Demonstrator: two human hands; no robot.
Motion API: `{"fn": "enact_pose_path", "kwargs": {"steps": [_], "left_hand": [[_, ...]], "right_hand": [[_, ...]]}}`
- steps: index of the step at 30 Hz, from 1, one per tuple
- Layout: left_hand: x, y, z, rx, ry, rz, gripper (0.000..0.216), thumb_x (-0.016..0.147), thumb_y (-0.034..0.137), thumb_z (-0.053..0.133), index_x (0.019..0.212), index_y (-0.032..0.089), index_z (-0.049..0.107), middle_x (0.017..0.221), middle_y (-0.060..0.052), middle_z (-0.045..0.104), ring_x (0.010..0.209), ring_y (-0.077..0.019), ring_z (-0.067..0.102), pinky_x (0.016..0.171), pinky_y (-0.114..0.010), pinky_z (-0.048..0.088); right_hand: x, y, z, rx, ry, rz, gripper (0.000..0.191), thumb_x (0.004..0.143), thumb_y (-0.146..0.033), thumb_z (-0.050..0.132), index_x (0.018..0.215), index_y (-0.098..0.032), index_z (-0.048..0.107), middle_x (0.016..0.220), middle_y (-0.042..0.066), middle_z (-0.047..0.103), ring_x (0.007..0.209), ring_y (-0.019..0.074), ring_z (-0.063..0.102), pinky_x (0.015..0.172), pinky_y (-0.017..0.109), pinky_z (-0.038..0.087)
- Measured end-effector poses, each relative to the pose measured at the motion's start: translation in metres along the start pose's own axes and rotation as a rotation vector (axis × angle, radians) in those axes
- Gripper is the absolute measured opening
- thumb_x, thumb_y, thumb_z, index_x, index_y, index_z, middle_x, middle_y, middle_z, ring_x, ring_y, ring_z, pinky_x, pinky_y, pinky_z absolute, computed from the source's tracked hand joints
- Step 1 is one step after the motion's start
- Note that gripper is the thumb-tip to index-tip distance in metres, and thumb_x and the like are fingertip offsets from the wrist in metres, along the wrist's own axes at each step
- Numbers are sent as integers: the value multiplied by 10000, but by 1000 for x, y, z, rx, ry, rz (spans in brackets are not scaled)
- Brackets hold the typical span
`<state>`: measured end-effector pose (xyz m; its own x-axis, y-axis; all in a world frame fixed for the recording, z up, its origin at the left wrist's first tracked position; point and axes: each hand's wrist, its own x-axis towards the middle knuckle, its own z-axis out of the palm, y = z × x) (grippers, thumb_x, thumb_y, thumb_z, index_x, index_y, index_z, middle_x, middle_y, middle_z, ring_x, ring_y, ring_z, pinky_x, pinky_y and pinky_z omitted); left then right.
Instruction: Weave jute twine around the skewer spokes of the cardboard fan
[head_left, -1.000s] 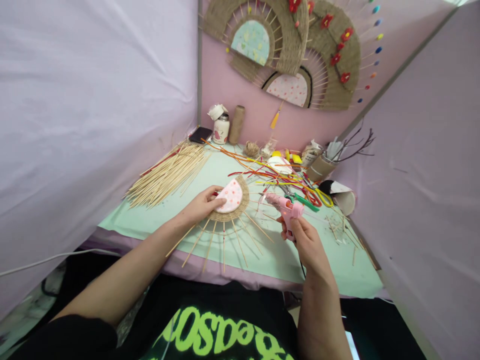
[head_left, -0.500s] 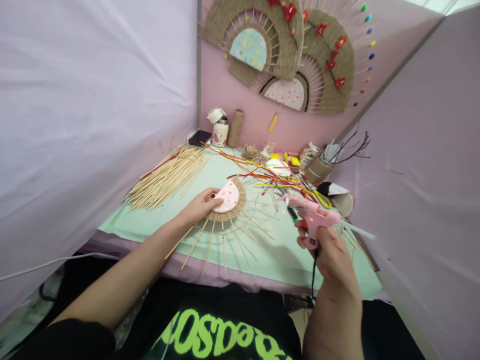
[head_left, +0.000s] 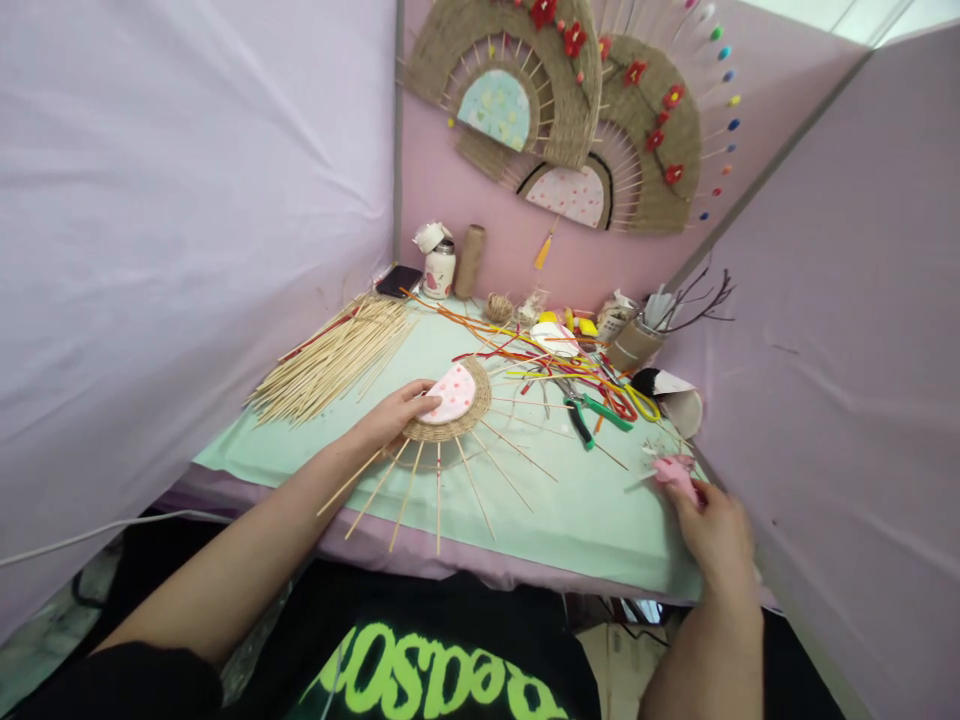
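Observation:
My left hand (head_left: pixel 407 408) grips the straight edge of a half-round woven fan piece (head_left: pixel 441 432), thumb on top and the other fingers mostly beneath. Its centre is white cloth with pink spots (head_left: pixel 454 395), bordered by a band of wound twine. Thin wooden sticks fan out from the band toward me and to the right. At the right side of the table, my right hand (head_left: pixel 712 520) is closed on a pink hot glue gun (head_left: pixel 675 474), which lies low over the tabletop. Green-handled pliers (head_left: pixel 581 424) lie between the two hands.
A pile of bamboo sticks (head_left: pixel 337 355) lies at the left. Coloured pipe cleaners (head_left: pixel 517 345) stretch across the back. Behind them stand a bottle (head_left: pixel 439 268), a twine spool (head_left: pixel 470 262) and a cardboard cup (head_left: pixel 634 345) with glue sticks. Finished fans (head_left: pixel 577 110) hang on the wall.
My right hand has carried the glue gun right and down from above the table, uncovering the pliers. My left hand and the fan piece have shifted slightly left.

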<state>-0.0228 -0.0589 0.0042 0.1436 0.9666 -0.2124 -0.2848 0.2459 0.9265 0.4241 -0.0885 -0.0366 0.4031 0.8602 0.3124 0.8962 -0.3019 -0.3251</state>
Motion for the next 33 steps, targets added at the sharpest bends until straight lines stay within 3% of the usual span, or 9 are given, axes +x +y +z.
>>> {"fn": "enact_pose_path", "kwargs": {"steps": [4, 6, 10, 12, 15, 18, 24, 29, 33], "left_hand": [[-2, 1, 1, -7, -27, -16, 426, 646, 302, 742, 1024, 163, 602, 787, -4, 702, 626, -113, 634, 572, -196, 481], [-3, 2, 2, -2, -44, -24, 415, 647, 299, 740, 1015, 161, 607, 789, -4, 701, 626, -112, 631, 568, -194, 477], [-6, 5, 2, 20, -89, -34, 440, 642, 318, 746, 1032, 165, 610, 817, -7, 701, 635, -122, 627, 565, -205, 468], [-7, 7, 1, 32, -98, -33, 462, 634, 333, 750, 1039, 162, 610, 836, -13, 701, 651, -130, 627, 574, -212, 463], [-7, 7, 0, 52, -100, -17, 477, 625, 347, 747, 1039, 152, 613, 849, -26, 698, 673, -143, 626, 588, -220, 452], [-7, 7, 1, 60, -106, -15, 481, 623, 352, 744, 1042, 155, 614, 851, -28, 695, 682, -151, 624, 595, -227, 447], [-9, 6, 2, 38, -130, -38, 485, 609, 337, 760, 1035, 159, 611, 834, -17, 690, 669, -132, 611, 604, -218, 444], [-8, 6, 2, 34, -143, -47, 479, 606, 332, 760, 1025, 155, 606, 824, -16, 688, 673, -133, 608, 613, -219, 437], [-8, 7, 4, 45, -150, -59, 471, 605, 324, 760, 1016, 153, 605, 815, -17, 684, 660, -131, 600, 602, -219, 428]], "right_hand": [[-3, -3, 1, -129, -100, 96, 652, 725, -566, 495, 1107, -64, 660, 1093, 280, 604, 1066, 439, 529, 877, 566, 401], [-4, -18, -11, -109, -62, 126, 689, 716, -580, 536, 1181, -79, 623, 1234, 286, 532, 1160, 457, 466, 926, 594, 361], [3, -75, -27, 324, 48, -185, 607, 768, -538, 542, 1217, -131, 586, 1290, 201, 522, 1239, 346, 434, 1038, 512, 311], [10, -113, -23, 619, -93, -313, 510, 784, -512, 573, 1174, -187, 609, 1259, 139, 570, 1177, 282, 495, 1017, 465, 351], [17, -161, -8, 930, -514, -433, 403, 806, -436, 604, 1148, -224, 629, 1224, 93, 615, 1122, 228, 543, 980, 407, 389], [18, -189, 7, 1157, -685, -466, 352, 796, -398, 637, 1100, -222, 657, 1117, 72, 669, 1090, 208, 566, 971, 376, 391], [6, -200, 18, 1394, -783, -260, 273, 695, -409, 732, 877, -209, 698, 672, 1, 625, 649, 127, 549, 693, 295, 445], [7, -197, 16, 1516, -863, -158, 255, 635, -338, 790, 833, -210, 693, 584, -41, 538, 537, 72, 456, 556, 227, 375], [11, -198, 21, 1558, -836, -72, 257, 580, -346, 823, 717, -195, 667, 613, -37, 551, 522, 59, 437, 527, 222, 366]]}}
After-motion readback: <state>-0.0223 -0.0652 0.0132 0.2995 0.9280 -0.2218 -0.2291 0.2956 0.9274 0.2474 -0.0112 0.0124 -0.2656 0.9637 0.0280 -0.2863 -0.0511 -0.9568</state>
